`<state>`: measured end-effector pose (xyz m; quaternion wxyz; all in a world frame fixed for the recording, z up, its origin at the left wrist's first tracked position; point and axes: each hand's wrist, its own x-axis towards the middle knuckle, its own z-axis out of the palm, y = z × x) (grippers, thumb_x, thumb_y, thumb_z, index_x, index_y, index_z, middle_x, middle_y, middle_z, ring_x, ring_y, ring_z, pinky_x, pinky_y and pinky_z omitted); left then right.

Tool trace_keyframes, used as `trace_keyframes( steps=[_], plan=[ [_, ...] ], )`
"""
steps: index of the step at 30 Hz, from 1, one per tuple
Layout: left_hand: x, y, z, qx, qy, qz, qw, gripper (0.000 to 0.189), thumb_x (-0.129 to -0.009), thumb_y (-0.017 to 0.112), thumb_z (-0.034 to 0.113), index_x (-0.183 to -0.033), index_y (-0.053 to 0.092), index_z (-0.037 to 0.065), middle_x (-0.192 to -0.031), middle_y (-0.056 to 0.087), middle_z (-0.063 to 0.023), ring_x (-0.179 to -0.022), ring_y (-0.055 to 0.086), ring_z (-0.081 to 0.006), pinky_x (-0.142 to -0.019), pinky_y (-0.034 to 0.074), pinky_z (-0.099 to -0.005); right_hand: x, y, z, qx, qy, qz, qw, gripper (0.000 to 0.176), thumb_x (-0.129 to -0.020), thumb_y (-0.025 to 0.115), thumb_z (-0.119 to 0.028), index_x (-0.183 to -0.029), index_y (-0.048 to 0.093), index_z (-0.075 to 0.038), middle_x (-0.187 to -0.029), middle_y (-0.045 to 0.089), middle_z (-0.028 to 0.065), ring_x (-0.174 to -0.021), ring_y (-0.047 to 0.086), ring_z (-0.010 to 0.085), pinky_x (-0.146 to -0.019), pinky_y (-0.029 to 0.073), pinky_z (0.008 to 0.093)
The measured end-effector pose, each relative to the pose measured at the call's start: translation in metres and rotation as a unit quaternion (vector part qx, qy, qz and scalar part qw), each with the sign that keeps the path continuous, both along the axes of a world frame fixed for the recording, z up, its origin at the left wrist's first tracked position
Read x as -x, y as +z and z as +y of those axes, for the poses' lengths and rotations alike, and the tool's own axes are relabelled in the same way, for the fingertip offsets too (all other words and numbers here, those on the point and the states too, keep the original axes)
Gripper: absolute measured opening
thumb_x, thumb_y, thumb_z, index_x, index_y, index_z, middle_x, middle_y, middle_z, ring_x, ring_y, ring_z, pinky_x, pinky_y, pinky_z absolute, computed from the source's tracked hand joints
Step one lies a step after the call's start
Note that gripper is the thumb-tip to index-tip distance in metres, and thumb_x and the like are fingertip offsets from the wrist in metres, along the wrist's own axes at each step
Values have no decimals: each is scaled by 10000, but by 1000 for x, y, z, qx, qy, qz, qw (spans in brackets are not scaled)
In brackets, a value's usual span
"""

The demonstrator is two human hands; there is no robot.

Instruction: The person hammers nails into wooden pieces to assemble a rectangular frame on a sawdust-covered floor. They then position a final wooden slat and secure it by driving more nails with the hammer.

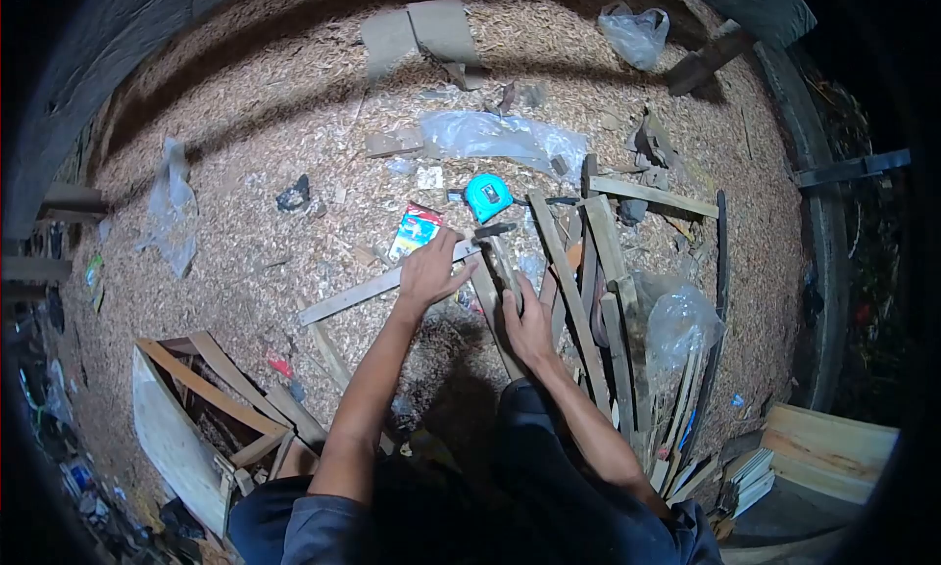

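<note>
Ground: wood shavings (pixel 265 202) under and around both hands.
Stick pile: long wooden sticks (pixel 570 295), mostly right of the right hand, running roughly away from the body.
Wood frame: angled wooden frame (pixel 181 433), well left of and nearer the body than the left hand.
Plastic sheet: clear, crumpled sheet (pixel 490 137), beyond both hands.
Plastic bag: clear bag (pixel 681 320), right of the right hand, against the sticks.
Pale strip: flat wooden strip (pixel 358 295), under the left hand, one end out to its left, other end just past its fingers.
Left hand: (pixel 428 271) fingers curled over pale strip, thumb spread right. Can't tell if it's gripping or only pressing.
Right hand: (pixel 530 328) closed on the short wooden piece (pixel 501 261), thumb on its left, fingers on its right. Piece points away from the body.
Packet: red, blue and yellow (pixel 416 232), just beyond the left hand.
Tape measure: turquoise case (pixel 487 197), beyond the hands, right of the packet.
Dark piece: (pixel 494 231) crosswise at the far end of the short wooden piece. Can't tell if joined.
</note>
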<state>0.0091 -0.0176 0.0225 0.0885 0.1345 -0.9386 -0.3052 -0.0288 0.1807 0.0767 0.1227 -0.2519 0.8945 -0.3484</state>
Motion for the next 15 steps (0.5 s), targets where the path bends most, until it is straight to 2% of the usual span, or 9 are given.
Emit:
trace_keyframes(
  steps=[3, 4, 6, 8, 9, 11, 13, 15],
  plan=[
    [1, -11, -5, 10, 5, -43, 999, 497, -823, 607, 416, -1073, 483, 5, -902, 589, -170, -821, 642, -350, -711, 525, -459, -3, -1, 2, -2, 22, 59, 998, 395, -960, 508, -213, -1320, 496, -52, -837, 627, 324, -827, 623, 497, -729, 479, 523],
    [4, -11, -4, 20, 12, -107, 994, 519, -799, 591, 418, -1064, 463, -10, -821, 631, -198, -773, 659, -357, -695, 533, -470, -4, 1, 2, -7, 26, 24, 999, 400, -960, 507, -216, -1328, 494, -62, -825, 628, 321, -823, 623, 497, -730, 476, 530],
    [10, -12, -5, 18, 15, -148, 989, 529, -791, 593, 431, -1051, 487, -17, -789, 649, -207, -754, 666, -366, -694, 537, -469, -3, 10, -1, -12, 31, -9, 999, 404, -960, 506, -220, -1336, 492, -73, -814, 629, 317, -819, 623, 497, -731, 474, 537],
    [13, -14, -4, 14, 16, -188, 982, 540, -784, 596, 445, -1039, 512, -23, -758, 666, -217, -734, 674, -374, -693, 542, -468, -2, 22, -5, -46, -3, -125, 991, 384, -953, 545, -193, -1302, 531, -34, -1129, 554, 387, -1074, 544, 525, -931, 437, 494],
    [13, -14, -5, 10, 18, -189, 982, 552, -776, 596, 468, -1055, 547, -6, -763, 671, -221, -732, 674, -389, -698, 539, -496, -2, 18, -4, -48, 1, -125, 991, 384, -953, 545, -193, -1302, 531, -34, -1129, 554, 387, -1074, 544, 525, -931, 437, 494],
    [13, -14, -6, 7, 22, -192, 981, 567, -769, 595, 491, -1070, 582, 10, -769, 676, -226, -731, 674, -403, -704, 536, -524, 0, 5, 2, -46, 32, -38, 998, 413, -961, 500, -232, -1356, 487, -112, -812, 631, 315, -821, 622, 495, -734, 471, 550],
    [14, -7, -4, 2, 31, -194, 981, 556, -761, 600, 495, -1017, 615, 2, -787, 677, -236, -746, 677, -401, -714, 540, -512, -1, 12, 0, -43, 39, -26, 998, 414, -961, 504, -233, -1359, 486, -121, -802, 631, 310, -817, 622, 494, -723, 472, 543],
    [12, -5, -5, 0, 32, -195, 980, 555, -763, 596, 490, -1018, 602, -4, -785, 675, -237, -752, 675, -407, -713, 538, -514, -1, 20, -1, -81, 21, -96, 992, 416, -962, 508, -234, -1360, 486, -117, -799, 630, 307, -808, 625, 488, -712, 475, 528]
  ],
)
